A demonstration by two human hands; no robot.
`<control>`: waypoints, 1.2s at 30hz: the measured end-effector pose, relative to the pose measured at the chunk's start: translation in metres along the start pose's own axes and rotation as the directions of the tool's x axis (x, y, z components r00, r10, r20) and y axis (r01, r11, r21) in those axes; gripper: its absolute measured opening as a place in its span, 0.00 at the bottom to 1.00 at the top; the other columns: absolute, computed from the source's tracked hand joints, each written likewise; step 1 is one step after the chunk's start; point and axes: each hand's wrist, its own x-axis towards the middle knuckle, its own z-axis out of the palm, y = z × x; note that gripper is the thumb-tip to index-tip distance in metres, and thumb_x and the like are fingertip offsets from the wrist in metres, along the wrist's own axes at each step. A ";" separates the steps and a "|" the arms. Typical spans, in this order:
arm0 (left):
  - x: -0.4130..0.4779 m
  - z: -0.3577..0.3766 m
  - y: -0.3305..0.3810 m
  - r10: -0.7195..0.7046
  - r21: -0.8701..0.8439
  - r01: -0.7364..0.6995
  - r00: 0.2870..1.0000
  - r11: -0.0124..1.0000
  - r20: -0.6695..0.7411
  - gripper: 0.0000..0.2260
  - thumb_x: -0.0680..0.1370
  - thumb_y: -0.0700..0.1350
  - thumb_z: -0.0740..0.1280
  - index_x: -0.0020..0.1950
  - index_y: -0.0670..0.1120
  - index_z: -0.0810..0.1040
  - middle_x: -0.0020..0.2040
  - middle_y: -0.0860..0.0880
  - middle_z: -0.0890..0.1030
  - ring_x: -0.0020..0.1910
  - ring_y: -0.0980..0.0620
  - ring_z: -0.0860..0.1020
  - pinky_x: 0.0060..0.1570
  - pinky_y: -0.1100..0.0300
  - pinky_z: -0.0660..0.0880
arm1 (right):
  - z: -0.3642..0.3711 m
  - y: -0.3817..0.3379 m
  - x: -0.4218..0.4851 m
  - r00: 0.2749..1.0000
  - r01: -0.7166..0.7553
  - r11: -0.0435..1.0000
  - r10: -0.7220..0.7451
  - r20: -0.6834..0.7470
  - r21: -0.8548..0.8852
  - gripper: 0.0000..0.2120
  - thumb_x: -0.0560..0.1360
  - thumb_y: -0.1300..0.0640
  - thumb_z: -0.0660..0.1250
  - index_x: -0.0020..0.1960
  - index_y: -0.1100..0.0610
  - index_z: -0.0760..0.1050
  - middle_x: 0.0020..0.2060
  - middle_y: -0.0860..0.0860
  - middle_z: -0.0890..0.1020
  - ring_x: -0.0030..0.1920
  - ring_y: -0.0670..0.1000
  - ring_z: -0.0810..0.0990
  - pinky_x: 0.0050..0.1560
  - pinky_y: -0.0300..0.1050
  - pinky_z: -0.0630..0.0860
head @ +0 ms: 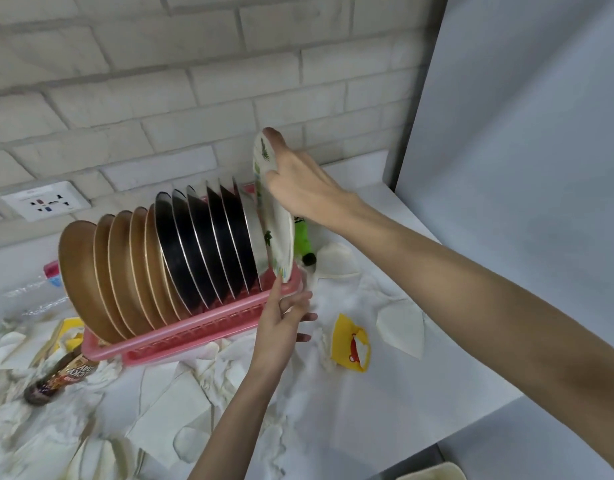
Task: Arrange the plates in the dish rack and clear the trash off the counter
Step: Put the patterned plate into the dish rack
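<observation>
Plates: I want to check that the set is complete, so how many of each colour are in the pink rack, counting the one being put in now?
Brown plates: 5
Black plates: 5
Grey plate: 1
White leaf-print plate, going in: 1
Total: 12

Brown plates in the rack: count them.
5 brown plates, in a row at the dish rack's left end, beside the black plates; tightly packed, so one may be hidden.
</observation>
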 end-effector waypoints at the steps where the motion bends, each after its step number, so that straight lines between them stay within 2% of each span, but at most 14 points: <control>1: 0.001 0.001 0.000 -0.009 -0.004 0.009 1.000 1.000 -0.009 0.30 0.81 0.43 0.64 0.80 0.55 0.55 0.55 0.52 0.84 0.46 0.54 0.84 0.38 0.59 0.79 | 0.003 0.001 0.007 1.000 -0.010 1.000 0.010 0.014 -0.003 0.33 0.76 0.61 0.54 0.79 0.54 0.50 0.39 0.54 0.76 0.34 0.53 0.75 0.30 0.42 0.67; 4: 0.005 0.005 0.002 -0.016 -0.015 0.016 0.999 1.000 -0.030 0.31 0.81 0.41 0.64 0.80 0.55 0.54 0.52 0.54 0.85 0.45 0.53 0.85 0.35 0.61 0.78 | 0.016 0.006 0.027 0.996 -0.039 0.999 0.040 0.075 -0.012 0.34 0.76 0.60 0.55 0.80 0.52 0.49 0.43 0.58 0.77 0.41 0.58 0.77 0.39 0.45 0.70; 11: 0.017 0.013 0.007 -0.033 -0.055 0.029 0.998 0.998 -0.059 0.34 0.81 0.40 0.65 0.81 0.54 0.50 0.45 0.58 0.86 0.43 0.49 0.85 0.37 0.57 0.79 | 0.031 0.011 0.061 0.983 -0.082 0.997 0.082 0.165 -0.008 0.33 0.75 0.60 0.54 0.79 0.50 0.51 0.42 0.55 0.77 0.41 0.56 0.78 0.32 0.46 0.69; 13: 0.017 0.013 0.005 -0.050 -0.045 0.048 0.998 0.998 -0.050 0.35 0.81 0.42 0.66 0.81 0.55 0.50 0.45 0.58 0.86 0.43 0.49 0.85 0.36 0.59 0.79 | 0.038 0.013 0.068 0.979 -0.095 0.995 0.101 0.177 -0.042 0.32 0.75 0.61 0.53 0.78 0.50 0.52 0.44 0.55 0.78 0.44 0.57 0.79 0.35 0.47 0.71; 16: 0.018 0.013 0.000 -0.097 -0.046 0.095 0.994 0.994 -0.044 0.37 0.80 0.43 0.68 0.81 0.55 0.48 0.50 0.54 0.85 0.43 0.49 0.85 0.35 0.59 0.78 | 0.051 0.016 0.075 0.974 -0.093 0.991 0.110 0.200 -0.094 0.31 0.75 0.61 0.53 0.77 0.52 0.53 0.51 0.59 0.79 0.52 0.61 0.79 0.45 0.50 0.75; 18: 0.020 0.012 -0.001 -0.107 -0.038 0.106 0.994 0.994 -0.038 0.38 0.80 0.44 0.68 0.81 0.55 0.47 0.52 0.52 0.85 0.43 0.49 0.85 0.34 0.61 0.77 | 0.056 0.018 0.079 0.970 -0.082 0.992 0.103 0.220 -0.101 0.31 0.75 0.59 0.53 0.78 0.52 0.52 0.55 0.61 0.79 0.55 0.61 0.77 0.49 0.51 0.75; 22: 0.019 0.011 -0.002 -0.098 -0.033 0.097 0.995 0.995 -0.031 0.36 0.81 0.43 0.66 0.81 0.55 0.46 0.51 0.52 0.85 0.43 0.49 0.85 0.33 0.62 0.77 | 0.053 0.021 0.088 0.967 -0.062 0.990 0.091 0.236 -0.127 0.30 0.77 0.54 0.52 0.79 0.50 0.50 0.64 0.61 0.75 0.61 0.62 0.75 0.53 0.49 0.71; 24: 0.018 0.011 -0.003 -0.090 -0.032 0.089 0.996 0.996 -0.028 0.35 0.82 0.43 0.65 0.81 0.55 0.46 0.51 0.53 0.86 0.43 0.49 0.85 0.35 0.61 0.77 | 0.048 0.022 0.091 0.964 -0.052 0.986 0.092 0.251 -0.160 0.29 0.79 0.51 0.50 0.79 0.51 0.51 0.66 0.60 0.73 0.60 0.61 0.76 0.52 0.49 0.70; 28: 0.018 0.011 -0.003 -0.084 -0.039 0.084 0.996 0.996 -0.020 0.35 0.82 0.44 0.65 0.81 0.54 0.46 0.50 0.52 0.86 0.44 0.49 0.85 0.36 0.59 0.78 | 0.042 0.023 0.092 0.955 -0.035 0.982 0.088 0.282 -0.188 0.26 0.78 0.47 0.48 0.76 0.51 0.56 0.61 0.58 0.77 0.41 0.59 0.83 0.51 0.48 0.77; 29: 0.018 0.010 -0.003 -0.085 -0.043 0.084 0.996 0.996 -0.019 0.35 0.82 0.43 0.65 0.81 0.54 0.46 0.50 0.52 0.86 0.44 0.48 0.85 0.36 0.59 0.78 | 0.042 0.024 0.092 0.955 -0.030 0.980 0.086 0.284 -0.195 0.26 0.78 0.47 0.48 0.76 0.51 0.56 0.60 0.58 0.77 0.40 0.59 0.83 0.50 0.48 0.77; 32: 0.017 0.007 -0.004 -0.070 -0.045 0.070 0.997 0.997 -0.010 0.34 0.81 0.41 0.64 0.81 0.53 0.47 0.51 0.52 0.86 0.45 0.46 0.85 0.37 0.59 0.77 | 0.042 0.024 0.090 0.962 -0.012 0.978 0.069 0.264 -0.211 0.27 0.80 0.46 0.46 0.78 0.50 0.51 0.57 0.56 0.77 0.43 0.58 0.81 0.42 0.47 0.73; 36: 0.011 0.003 -0.007 -0.008 -0.039 0.009 0.999 0.999 0.042 0.30 0.81 0.37 0.62 0.79 0.54 0.55 0.51 0.51 0.86 0.45 0.45 0.85 0.37 0.59 0.77 | 0.035 0.030 0.079 0.988 -0.004 0.985 0.031 0.153 -0.170 0.26 0.81 0.48 0.45 0.78 0.51 0.53 0.46 0.56 0.79 0.48 0.60 0.77 0.49 0.52 0.72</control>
